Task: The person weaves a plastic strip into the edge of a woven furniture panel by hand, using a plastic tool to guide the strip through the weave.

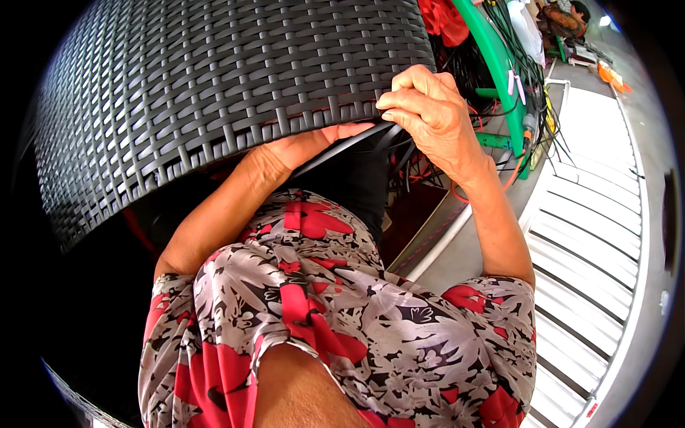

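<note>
A large curved panel of dark grey woven wicker [242,78] fills the upper left, its lower edge facing me. My right hand [432,114] is closed in a pinch at the panel's right-hand lower corner. From its fingers a flat grey wicker strand [342,148] slants down to the left, below the edge. Under that edge lies my left hand [303,148], palm up, a finger stretched toward the right hand. The panel covers the rest of its fingers.
Beyond my right hand stands a green frame [503,64] with bundled dark strands and a red cloth or bag [444,21]. A white slatted rack [585,235] runs along the right. Farther back, at the upper right, is another person [579,10].
</note>
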Action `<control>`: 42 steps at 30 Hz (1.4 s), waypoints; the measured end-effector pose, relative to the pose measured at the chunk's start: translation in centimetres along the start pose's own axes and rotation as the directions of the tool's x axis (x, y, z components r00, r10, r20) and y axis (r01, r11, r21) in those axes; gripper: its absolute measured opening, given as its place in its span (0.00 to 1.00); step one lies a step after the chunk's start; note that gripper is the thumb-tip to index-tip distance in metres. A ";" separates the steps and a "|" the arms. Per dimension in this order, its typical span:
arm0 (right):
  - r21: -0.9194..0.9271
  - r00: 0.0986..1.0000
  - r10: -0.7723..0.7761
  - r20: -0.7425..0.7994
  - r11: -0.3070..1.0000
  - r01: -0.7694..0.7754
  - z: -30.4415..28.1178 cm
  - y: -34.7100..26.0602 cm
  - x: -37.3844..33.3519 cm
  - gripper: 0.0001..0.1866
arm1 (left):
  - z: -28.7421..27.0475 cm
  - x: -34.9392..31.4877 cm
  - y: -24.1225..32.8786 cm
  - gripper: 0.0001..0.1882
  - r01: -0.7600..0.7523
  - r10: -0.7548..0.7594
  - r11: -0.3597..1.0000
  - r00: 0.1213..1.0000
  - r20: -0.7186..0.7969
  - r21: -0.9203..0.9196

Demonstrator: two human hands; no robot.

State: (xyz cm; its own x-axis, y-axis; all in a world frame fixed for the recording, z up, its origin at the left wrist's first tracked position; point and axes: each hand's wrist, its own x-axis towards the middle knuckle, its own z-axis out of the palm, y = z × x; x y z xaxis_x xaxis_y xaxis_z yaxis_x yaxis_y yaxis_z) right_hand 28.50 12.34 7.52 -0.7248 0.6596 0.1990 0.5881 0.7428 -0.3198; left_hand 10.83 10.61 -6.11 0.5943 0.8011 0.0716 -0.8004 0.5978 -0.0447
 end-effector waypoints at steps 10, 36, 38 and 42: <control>0.368 0.932 0.360 0.034 0.863 -0.347 -1.0 -3.2 1.9 0.06 | 0.0 -0.7 0.6 0.34 -0.029 0.029 0.998 1.000 0.001 0.062; 0.024 0.699 0.612 0.369 0.746 -0.665 -1.5 -2.1 4.9 0.05 | 0.0 -0.3 -0.4 0.31 0.014 -0.007 0.998 0.994 0.109 -0.060; -0.031 0.748 0.568 0.343 0.803 -0.596 -1.2 -1.9 4.7 0.05 | -0.1 -0.2 -0.6 0.31 0.005 0.000 0.999 0.993 0.117 -0.040; -0.015 0.655 0.625 0.426 0.728 -0.685 -1.4 -1.6 5.0 0.05 | -0.2 -0.3 -0.5 0.30 0.023 -0.015 0.998 0.993 0.116 -0.060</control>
State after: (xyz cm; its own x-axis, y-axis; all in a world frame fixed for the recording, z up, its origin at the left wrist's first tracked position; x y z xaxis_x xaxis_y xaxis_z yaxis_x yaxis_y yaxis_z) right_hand 24.41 14.56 10.30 -0.2600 0.8467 -0.4642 0.9302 0.0906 -0.3557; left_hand 11.08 10.07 -6.28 0.5934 0.7827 0.1877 -0.7806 0.6165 -0.1031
